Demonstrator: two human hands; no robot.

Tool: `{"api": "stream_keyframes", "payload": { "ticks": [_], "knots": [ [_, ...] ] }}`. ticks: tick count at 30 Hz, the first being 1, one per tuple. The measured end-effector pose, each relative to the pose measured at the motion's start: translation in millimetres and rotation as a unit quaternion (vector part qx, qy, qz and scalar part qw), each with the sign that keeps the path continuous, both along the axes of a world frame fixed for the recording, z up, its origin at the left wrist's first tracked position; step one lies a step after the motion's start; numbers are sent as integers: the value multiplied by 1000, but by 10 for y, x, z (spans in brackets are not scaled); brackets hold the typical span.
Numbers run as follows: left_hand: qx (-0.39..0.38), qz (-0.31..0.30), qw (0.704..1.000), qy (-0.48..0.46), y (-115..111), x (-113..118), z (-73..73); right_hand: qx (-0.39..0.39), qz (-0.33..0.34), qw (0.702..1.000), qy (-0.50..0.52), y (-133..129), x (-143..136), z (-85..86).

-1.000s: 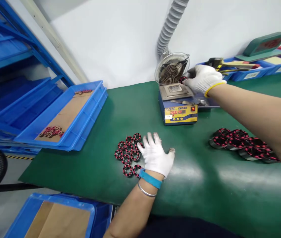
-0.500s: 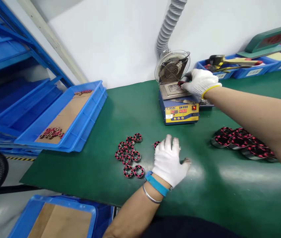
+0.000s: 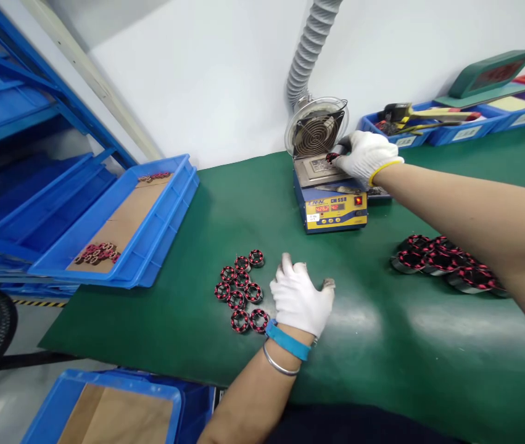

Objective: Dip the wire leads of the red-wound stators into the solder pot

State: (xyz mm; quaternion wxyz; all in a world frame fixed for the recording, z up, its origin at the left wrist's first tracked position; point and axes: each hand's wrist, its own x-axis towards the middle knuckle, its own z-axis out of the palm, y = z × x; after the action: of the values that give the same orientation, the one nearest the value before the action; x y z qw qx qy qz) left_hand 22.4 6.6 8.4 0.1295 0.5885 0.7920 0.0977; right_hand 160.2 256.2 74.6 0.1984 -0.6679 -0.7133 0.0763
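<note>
My right hand [image 3: 366,157], in a white glove, pinches a red-and-black wound ring [image 3: 331,158] over the metal top of a blue and yellow heating unit [image 3: 334,213], whose round lid stands raised behind. Much of that ring is hidden by the fingers. My left hand [image 3: 301,298], also gloved, is low over the green table [image 3: 364,364] with its thumb spread away from the fingers; no object shows in it, though its underside is hidden. Just left of it lies a group of several similar rings [image 3: 242,280].
More rings [image 3: 440,262] are grouped at the right, partly behind my right forearm. A blue tray [image 3: 151,246] with cardboard and small ring parts stands at the left. Blue bins [image 3: 468,132] with tools line the back right. A grey hose [image 3: 311,52] rises behind the unit.
My left hand has shifted left toward the group of rings, and the single ring seen at its fingertips is now out of sight. My right hand still holds its ring over the unit.
</note>
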Motion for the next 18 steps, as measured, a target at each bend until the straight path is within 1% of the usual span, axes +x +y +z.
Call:
{"api": "stream_keyframes", "payload": {
  "ticks": [4, 7, 9, 11, 13, 15, 16, 17, 18],
  "knots": [
    [-44, 11, 999, 3, 11, -1, 64, -1, -30, 999, 24, -2, 38, 76],
    [-60, 10, 998, 7, 24, -9, 83, 17, -32, 997, 61, -37, 149, 165],
    [-59, 1, 998, 15, 31, -21, 66, 20, -44, 995, 82, -129, 250, 206],
    [-45, -16, 999, 24, 37, -36, 29, -10, -57, 994, 96, -291, 354, 206],
    [-28, -42, 998, 31, 43, -47, -15, -88, -35, 986, 134, -501, 446, 141],
    [-20, -72, 997, 31, 50, -56, -58, -193, 23, 960, 201, -720, 522, 4],
    [-19, -90, 995, 27, 53, -61, -78, -239, 55, 950, 193, -821, 555, -84],
    [-17, -106, 994, 20, 54, -65, -96, -266, 85, 950, 141, -911, 586, -177],
    [-15, -121, 992, 8, 53, -70, -113, -281, 113, 952, 46, -986, 615, -267]
  ]
}}
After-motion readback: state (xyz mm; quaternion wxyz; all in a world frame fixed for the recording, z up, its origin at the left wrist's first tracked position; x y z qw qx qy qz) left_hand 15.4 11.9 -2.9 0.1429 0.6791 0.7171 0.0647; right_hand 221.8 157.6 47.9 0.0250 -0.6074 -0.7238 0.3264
